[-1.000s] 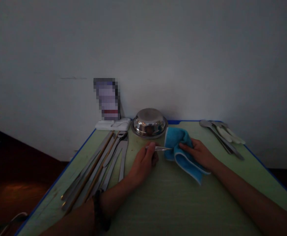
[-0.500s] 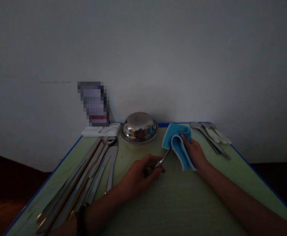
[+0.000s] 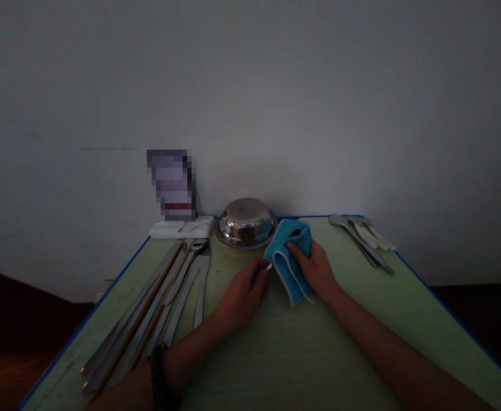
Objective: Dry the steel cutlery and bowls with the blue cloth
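Note:
My left hand (image 3: 244,288) is closed round the handle of a small metal utensil (image 3: 268,266). Only the utensil's short shiny end shows, running into a folded blue cloth (image 3: 287,255). My right hand (image 3: 315,268) grips that cloth, with fingers pinched over its top fold and the utensil's far end hidden inside. Both hands meet near the middle of the green table (image 3: 301,354), just in front of an upturned steel bowl (image 3: 246,222).
A row of long metal utensils (image 3: 164,297) lies along the table's left side. Several spoons (image 3: 361,237) lie at the back right. A white folded cloth (image 3: 181,228) and a blurred-out upright item (image 3: 172,184) stand against the wall.
Both hands came together and shifted left. The cloth now covers more of the utensil, whose exposed part has shrunk to a short tip by my left fingers.

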{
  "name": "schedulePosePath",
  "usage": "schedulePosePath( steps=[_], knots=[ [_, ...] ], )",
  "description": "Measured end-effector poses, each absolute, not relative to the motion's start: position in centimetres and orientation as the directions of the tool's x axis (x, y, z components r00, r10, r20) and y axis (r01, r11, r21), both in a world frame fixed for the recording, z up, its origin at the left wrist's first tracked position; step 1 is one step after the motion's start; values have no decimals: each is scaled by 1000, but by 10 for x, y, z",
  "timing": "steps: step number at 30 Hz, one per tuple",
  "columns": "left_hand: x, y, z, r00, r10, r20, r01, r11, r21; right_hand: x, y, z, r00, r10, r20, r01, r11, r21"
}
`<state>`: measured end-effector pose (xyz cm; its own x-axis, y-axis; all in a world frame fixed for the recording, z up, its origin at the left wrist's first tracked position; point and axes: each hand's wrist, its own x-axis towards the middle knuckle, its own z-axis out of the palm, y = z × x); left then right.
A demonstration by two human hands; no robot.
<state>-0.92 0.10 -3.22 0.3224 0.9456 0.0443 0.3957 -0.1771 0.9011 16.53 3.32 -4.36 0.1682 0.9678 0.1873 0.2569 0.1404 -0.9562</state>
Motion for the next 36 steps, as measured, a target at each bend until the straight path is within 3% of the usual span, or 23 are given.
schedulePosePath(
  steps=[4,8,11,14,19,22,26,31,36],
  knots=[
    [-9,0,-31,355,934,33,395,-182,900,158,33,-45,238,958,162,185,119,-976],
    [-9,-2,-27,432,902,-24,364,-150,919,165,36,-50,319,947,-45,-111,-10,-994],
    [-10,-3,-27,457,888,-57,278,-82,957,167,38,-51,310,944,-116,-256,-35,-966],
    [-11,-2,-29,444,893,-70,248,-47,968,166,39,-48,234,965,-116,-275,-49,-960],
    [-11,0,-33,415,909,-35,303,-101,948,166,39,-47,143,990,5,-96,19,-995],
    [-10,0,-31,429,903,-32,332,-125,935,166,40,-51,97,994,44,-73,51,-996],
    [-9,-1,-25,476,877,-62,374,-138,917,165,42,-53,98,994,-40,-252,-13,-968],
    [-8,-1,-24,497,867,-41,382,-176,907,166,46,-48,191,956,-224,-526,-93,-845],
    [-9,0,-28,429,903,-24,341,-137,930,168,45,-44,136,967,-216,-545,-109,-831]
  ],
)
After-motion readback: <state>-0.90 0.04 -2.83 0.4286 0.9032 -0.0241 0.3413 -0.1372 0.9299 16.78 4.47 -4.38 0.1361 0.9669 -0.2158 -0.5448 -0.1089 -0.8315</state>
